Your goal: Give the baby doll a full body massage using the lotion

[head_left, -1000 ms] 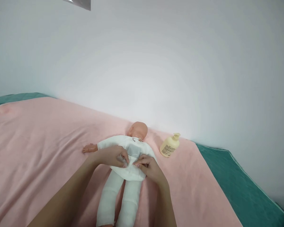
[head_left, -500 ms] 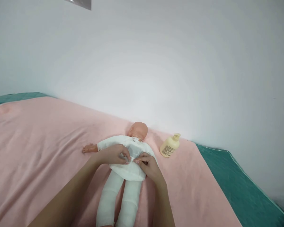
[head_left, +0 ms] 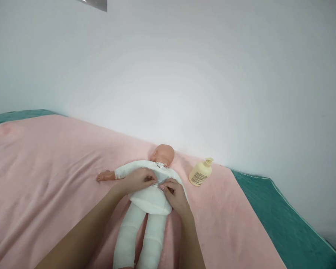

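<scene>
A doll (head_left: 151,200) in white cloth lies on a pink blanket (head_left: 226,220), its bald head at the far end and its legs toward me. Over the torso, my left hand (head_left: 141,180) is closed in a pinch beside a greyish opening in the white cloth. Close to its right, my right hand (head_left: 175,192) pinches at the cloth too, thumb and forefinger together. What lies between the fingertips of each hand is too small to make out. The doll's outstretched arm rests on the blanket at the left.
A pale yellow pump bottle (head_left: 201,172) stands on the blanket right of the doll. Green cloth (head_left: 285,220) shows beyond the blanket on the right and far left. A white wall (head_left: 168,74) rises behind.
My left hand has moved slightly up and its fingers have curled in more. My right hand has shifted up a little. The doll and the bottle stay in place.
</scene>
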Action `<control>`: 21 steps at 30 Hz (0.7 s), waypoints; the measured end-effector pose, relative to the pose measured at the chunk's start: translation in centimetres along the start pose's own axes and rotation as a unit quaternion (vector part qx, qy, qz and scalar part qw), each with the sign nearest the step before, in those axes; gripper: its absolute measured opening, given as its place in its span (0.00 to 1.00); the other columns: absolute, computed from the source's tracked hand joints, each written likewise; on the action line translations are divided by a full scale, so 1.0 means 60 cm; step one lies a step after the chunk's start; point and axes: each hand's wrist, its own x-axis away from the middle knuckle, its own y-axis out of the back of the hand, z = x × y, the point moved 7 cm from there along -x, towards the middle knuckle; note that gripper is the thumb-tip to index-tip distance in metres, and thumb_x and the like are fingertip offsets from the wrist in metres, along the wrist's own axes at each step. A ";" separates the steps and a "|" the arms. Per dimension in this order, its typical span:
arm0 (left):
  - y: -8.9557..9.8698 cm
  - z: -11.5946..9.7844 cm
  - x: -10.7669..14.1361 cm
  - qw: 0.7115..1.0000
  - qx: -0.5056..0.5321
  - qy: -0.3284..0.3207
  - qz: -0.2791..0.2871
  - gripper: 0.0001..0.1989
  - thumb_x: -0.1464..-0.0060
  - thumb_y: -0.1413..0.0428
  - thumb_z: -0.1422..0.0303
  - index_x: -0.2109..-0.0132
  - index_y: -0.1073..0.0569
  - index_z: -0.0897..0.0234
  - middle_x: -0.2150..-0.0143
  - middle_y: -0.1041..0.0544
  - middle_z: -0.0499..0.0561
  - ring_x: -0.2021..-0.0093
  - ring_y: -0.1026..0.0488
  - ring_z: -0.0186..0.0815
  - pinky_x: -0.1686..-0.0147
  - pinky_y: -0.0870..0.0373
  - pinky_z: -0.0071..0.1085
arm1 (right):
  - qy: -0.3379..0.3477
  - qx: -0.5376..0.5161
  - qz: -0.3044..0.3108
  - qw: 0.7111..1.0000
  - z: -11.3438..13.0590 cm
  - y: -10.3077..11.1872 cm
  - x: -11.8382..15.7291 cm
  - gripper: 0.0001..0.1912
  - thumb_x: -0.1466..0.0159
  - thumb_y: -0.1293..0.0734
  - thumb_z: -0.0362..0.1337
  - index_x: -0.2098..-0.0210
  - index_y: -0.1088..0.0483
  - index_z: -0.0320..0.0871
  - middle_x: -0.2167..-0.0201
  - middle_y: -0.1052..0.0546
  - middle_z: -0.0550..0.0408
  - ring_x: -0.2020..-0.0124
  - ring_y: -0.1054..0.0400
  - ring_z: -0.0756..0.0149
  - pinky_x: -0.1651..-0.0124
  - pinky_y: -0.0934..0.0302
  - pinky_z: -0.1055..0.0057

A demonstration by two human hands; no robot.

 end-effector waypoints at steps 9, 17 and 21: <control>-0.002 0.026 -0.010 0.984 -0.077 -0.031 -0.159 0.15 0.36 0.53 0.60 0.52 0.26 0.61 0.52 0.26 0.53 0.50 0.32 0.41 0.47 0.37 0.39 | 0.032 0.060 -0.128 0.989 0.003 0.004 -0.002 0.16 0.33 0.40 0.42 0.49 0.30 0.46 0.48 0.30 0.48 0.45 0.40 0.58 0.41 0.46 0.59; -0.032 0.021 -0.009 0.979 -0.157 -0.003 -0.133 0.21 0.38 0.53 0.52 0.49 0.27 0.62 0.50 0.28 0.55 0.49 0.34 0.44 0.47 0.38 0.43 | -0.001 0.077 -0.091 0.993 -0.008 -0.007 -0.008 0.15 0.33 0.41 0.39 0.50 0.30 0.44 0.49 0.29 0.47 0.45 0.39 0.57 0.41 0.45 0.58; -0.034 0.021 -0.011 0.979 -0.161 -0.001 -0.127 0.21 0.38 0.52 0.52 0.49 0.28 0.62 0.49 0.28 0.55 0.48 0.34 0.44 0.47 0.39 0.42 | -0.001 0.079 -0.090 0.993 -0.007 -0.008 -0.010 0.15 0.33 0.41 0.38 0.50 0.29 0.43 0.49 0.29 0.47 0.46 0.39 0.57 0.41 0.45 0.57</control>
